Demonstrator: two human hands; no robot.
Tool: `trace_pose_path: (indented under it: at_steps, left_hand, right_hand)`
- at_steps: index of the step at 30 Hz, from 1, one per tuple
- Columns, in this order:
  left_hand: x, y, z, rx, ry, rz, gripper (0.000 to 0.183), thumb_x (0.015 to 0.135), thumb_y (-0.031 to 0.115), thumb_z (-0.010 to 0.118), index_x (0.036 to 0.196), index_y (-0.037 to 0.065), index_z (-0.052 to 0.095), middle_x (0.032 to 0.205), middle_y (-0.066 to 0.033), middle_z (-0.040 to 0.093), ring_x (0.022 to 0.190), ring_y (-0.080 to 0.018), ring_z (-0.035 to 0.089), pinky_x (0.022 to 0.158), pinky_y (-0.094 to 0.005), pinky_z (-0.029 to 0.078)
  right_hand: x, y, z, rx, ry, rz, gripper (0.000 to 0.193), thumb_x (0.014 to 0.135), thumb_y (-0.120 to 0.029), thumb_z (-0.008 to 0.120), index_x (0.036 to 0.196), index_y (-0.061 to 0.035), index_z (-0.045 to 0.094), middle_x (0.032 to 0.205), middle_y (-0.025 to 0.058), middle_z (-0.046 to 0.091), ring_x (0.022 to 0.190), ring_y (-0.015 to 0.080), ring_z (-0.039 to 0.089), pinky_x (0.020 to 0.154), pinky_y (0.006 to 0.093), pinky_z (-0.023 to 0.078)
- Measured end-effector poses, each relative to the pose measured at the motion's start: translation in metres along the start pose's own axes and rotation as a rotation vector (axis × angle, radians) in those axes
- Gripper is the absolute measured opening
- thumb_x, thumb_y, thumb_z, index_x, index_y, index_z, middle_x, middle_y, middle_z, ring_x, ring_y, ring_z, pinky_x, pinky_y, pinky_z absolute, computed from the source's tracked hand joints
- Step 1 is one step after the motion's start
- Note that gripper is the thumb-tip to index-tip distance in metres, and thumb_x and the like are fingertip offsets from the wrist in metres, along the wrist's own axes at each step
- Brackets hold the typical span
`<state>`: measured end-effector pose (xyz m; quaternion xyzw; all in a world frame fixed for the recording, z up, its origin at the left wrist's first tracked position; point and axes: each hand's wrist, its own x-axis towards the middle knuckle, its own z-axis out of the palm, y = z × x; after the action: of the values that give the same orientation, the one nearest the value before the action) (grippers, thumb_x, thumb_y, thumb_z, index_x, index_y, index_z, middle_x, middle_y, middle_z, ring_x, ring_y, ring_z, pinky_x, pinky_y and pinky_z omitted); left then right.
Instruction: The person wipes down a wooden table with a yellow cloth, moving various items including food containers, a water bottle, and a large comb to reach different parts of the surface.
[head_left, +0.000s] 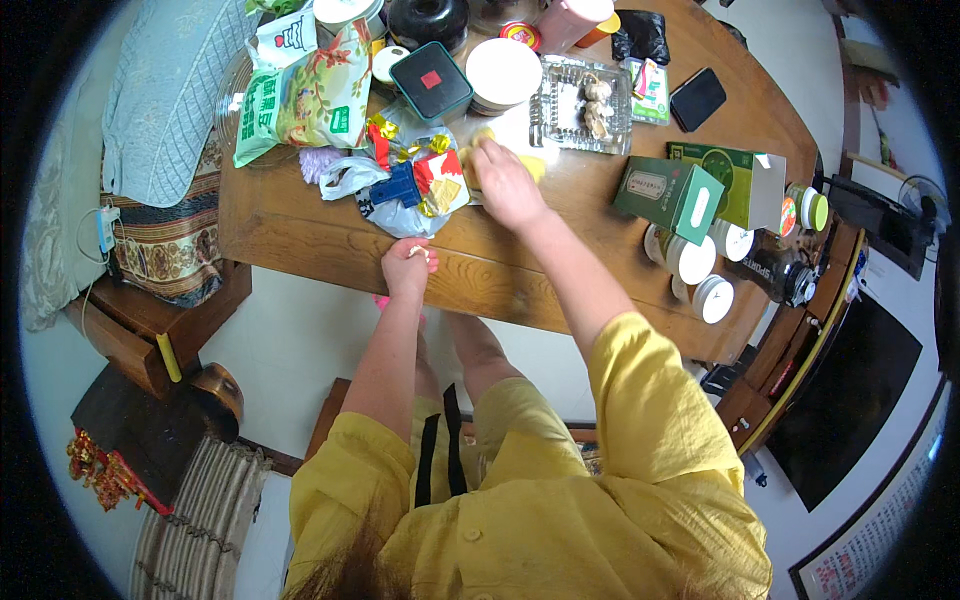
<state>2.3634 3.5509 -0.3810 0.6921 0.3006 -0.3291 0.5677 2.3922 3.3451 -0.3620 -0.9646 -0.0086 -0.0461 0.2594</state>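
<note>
Reaching over the table (300, 220), the right hand (508, 185) touches a yellow cloth (536, 167), grip unclear; at the table's near edge, the left hand (405, 270) clenches a white scrap (419, 253).

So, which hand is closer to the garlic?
Right. The right hand is on a yellow cloth left of the garlic; the left hand is farther, at the near edge of the table.
</note>
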Motion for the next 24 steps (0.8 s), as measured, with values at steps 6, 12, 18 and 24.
trace_pose_path:
  at_steps: [6, 12, 18, 24]
  left_hand:
    - [0.001, -0.003, -0.003, 0.041, 0.022, -0.016, 0.015, 0.086, -0.005, 0.048, 0.096, -0.004, 0.059, 0.081, -0.014, 0.063, 0.063, -0.0181, 0.063, 0.055, -0.0273, 0.053]
    - [0.002, 0.004, -0.002, 0.042, 0.061, -0.077, 0.016, 0.085, -0.004, 0.05, 0.097, -0.004, 0.06, 0.082, -0.0146, 0.064, 0.063, -0.0193, 0.063, 0.056, -0.0284, 0.055]
    - [0.005, 0.002, 0.001, 0.05, 0.043, -0.069, 0.016, 0.085, -0.005, 0.05, 0.097, -0.004, 0.06, 0.082, -0.0158, 0.065, 0.062, -0.0195, 0.063, 0.055, -0.0285, 0.055]
    - [0.008, 0.002, -0.002, 0.032, 0.081, -0.061, 0.016, 0.085, -0.005, 0.049, 0.096, -0.004, 0.061, 0.082, -0.0155, 0.064, 0.062, -0.0195, 0.063, 0.054, -0.0289, 0.055]
  right_hand:
    - [-0.005, 0.006, -0.001, 0.061, -0.192, 0.001, 0.019, 0.075, -0.001, 0.055, 0.093, -0.0036, 0.056, 0.109, 0.0154, 0.056, 0.103, 0.0314, 0.056, 0.094, 0.0385, 0.043]
    - [-0.093, 0.022, -0.023, 0.084, 0.043, 0.551, 0.034, 0.07, 0.009, 0.054, 0.1, -0.0066, 0.049, 0.1, 0.0178, 0.05, 0.092, 0.0391, 0.055, 0.079, 0.0468, 0.047]
    - [-0.064, 0.011, 0.0, -0.098, 0.263, 0.464, 0.037, 0.069, 0.009, 0.053, 0.104, 0.0032, 0.047, 0.105, 0.0253, 0.048, 0.097, 0.0425, 0.05, 0.09, 0.0468, 0.042]
    - [-0.096, 0.024, -0.037, -0.039, -0.078, 0.514, 0.033, 0.072, 0.003, 0.052, 0.105, 0.0032, 0.049, 0.118, 0.027, 0.048, 0.108, 0.0417, 0.049, 0.101, 0.0462, 0.037]
